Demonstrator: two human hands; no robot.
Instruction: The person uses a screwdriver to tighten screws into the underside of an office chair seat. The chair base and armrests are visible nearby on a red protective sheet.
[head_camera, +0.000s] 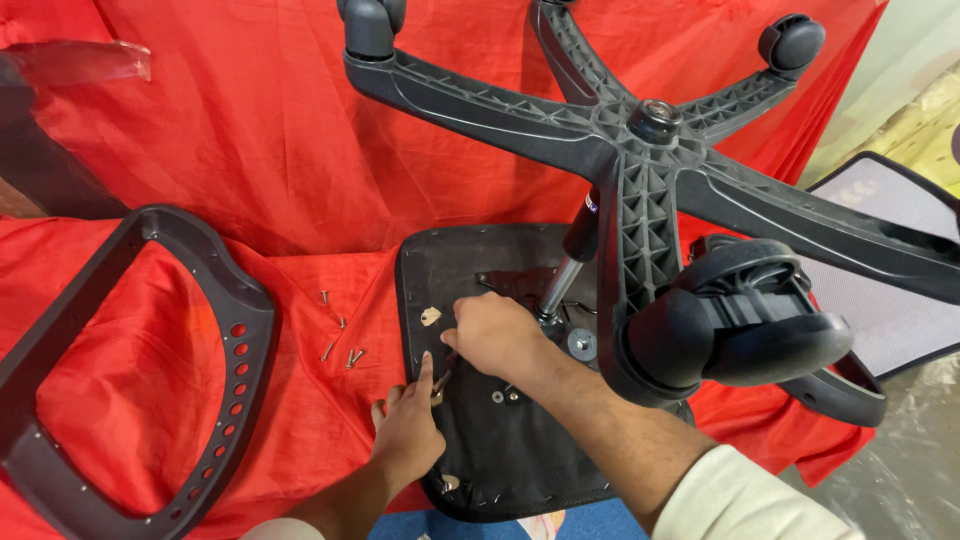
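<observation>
Working on the upturned black seat pan (500, 450), you have your left hand (408, 430) resting at its near-left edge, fingers loosely extended, one pointing at a small fitting; nothing is gripped there. Your right hand (495, 335) is curled closed near the gas lift column (570, 265), seemingly pinching a small tool or screw, though I cannot tell which. The five-star base (640, 150) with its castors hangs over your wrist and could tip onto it if the seat shifts. Loose screws (345, 350) on the red cloth (250, 130) could roll away into folds.
</observation>
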